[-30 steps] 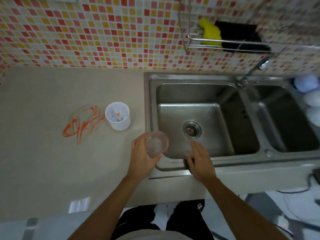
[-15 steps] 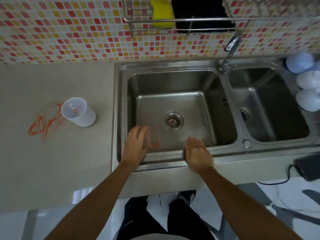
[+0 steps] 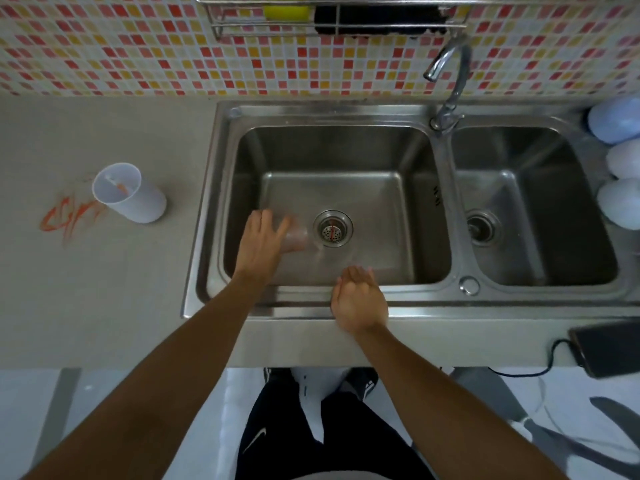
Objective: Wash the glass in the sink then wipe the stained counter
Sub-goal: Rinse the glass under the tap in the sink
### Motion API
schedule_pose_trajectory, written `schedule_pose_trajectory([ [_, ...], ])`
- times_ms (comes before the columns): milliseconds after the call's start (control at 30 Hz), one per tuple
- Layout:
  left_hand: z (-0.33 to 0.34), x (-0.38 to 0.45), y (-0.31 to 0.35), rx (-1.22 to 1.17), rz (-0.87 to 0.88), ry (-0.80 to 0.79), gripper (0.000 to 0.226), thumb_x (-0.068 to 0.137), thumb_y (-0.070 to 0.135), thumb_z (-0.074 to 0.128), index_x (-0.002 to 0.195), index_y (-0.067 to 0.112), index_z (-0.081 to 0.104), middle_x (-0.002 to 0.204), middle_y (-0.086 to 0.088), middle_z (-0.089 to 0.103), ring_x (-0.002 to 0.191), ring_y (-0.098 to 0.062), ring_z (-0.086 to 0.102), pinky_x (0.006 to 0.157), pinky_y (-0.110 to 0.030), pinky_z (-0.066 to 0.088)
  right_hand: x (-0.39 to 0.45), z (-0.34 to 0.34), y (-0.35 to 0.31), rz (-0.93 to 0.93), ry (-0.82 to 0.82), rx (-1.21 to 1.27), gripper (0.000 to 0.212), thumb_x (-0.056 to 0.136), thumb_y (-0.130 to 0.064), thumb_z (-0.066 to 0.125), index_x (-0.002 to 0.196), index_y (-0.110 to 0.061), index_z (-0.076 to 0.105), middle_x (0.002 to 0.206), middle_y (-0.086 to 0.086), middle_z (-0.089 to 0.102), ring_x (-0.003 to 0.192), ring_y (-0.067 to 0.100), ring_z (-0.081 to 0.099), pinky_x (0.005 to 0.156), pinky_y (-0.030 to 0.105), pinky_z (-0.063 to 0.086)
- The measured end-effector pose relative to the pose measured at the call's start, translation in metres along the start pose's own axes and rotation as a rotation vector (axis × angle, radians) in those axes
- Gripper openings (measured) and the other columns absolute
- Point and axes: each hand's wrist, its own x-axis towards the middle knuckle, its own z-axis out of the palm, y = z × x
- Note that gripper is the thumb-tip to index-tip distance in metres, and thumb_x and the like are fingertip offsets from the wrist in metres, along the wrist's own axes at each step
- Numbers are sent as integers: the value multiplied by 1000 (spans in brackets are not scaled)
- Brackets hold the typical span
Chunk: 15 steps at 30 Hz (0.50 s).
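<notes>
Head view: left hand grips the glass low in the sink left basin, beside the drain. Right hand relaxed, empty, on the sink's front rim. Washing step; next, likely reach for the faucet. Versus earlier: glass was above the counter edge; stain unchanged.

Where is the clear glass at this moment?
The glass is in the left sink basin, beside the left hand, just left of the drain strainer.
</notes>
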Motion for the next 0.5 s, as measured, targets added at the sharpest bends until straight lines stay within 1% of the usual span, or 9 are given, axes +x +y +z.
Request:
schedule_pose_trajectory([
  [67,3,4,1,133,68,0,76,67,31,82,130,20,42,113,-18,47,105,-33,47,100,-42,42,0,3,1,1,-6,-6,48,87,-21,26,91,2,69,91,17,68,92,29,63,103,42,43],
  [133,4,7,0,217,124,-22,87,64,35,83,135,22,35,118,-18,41,111,-33,44,106,-44,36,0,5,1,0,-16,-18,51,88,-22,25,98,3,69,98,18,69,100,29,63,105,42,41],
  [200,0,9,0,259,144,-50,95,62,34,82,139,23,28,124,-18,37,116,-34,41,110,-45,31,0,6,2,-1,-35,-30,53,90,-23,24,104,3,68,104,19,68,105,29,62,107,42,39],
  [267,-6,10,1,275,145,-70,95,66,27,79,143,22,24,130,-20,36,122,-36,39,112,-46,27,0,7,3,3,-56,-32,56,91,-25,21,110,3,65,111,19,66,110,29,59,109,42,36],
  [367,-14,11,0,274,146,-44,90,68,17,75,144,22,27,131,-20,40,123,-37,40,113,-46,27,-2,8,4,14,-73,-20,61,93,-28,16,119,3,61,119,20,63,118,29,56,112,42,32],
  [433,-15,14,-2,285,147,-11,88,65,17,77,141,22,34,127,-19,44,120,-35,44,110,-45,32,-1,8,3,33,-70,-17,61,93,-28,16,124,4,58,125,20,61,122,29,53,116,40,26],
  [500,-14,16,-5,271,141,-2,90,61,18,80,139,23,36,123,-18,44,116,-34,45,107,-45,34,-2,3,1,48,-82,4,59,95,-29,17,132,1,52,132,18,57,126,28,50,117,36,19],
])
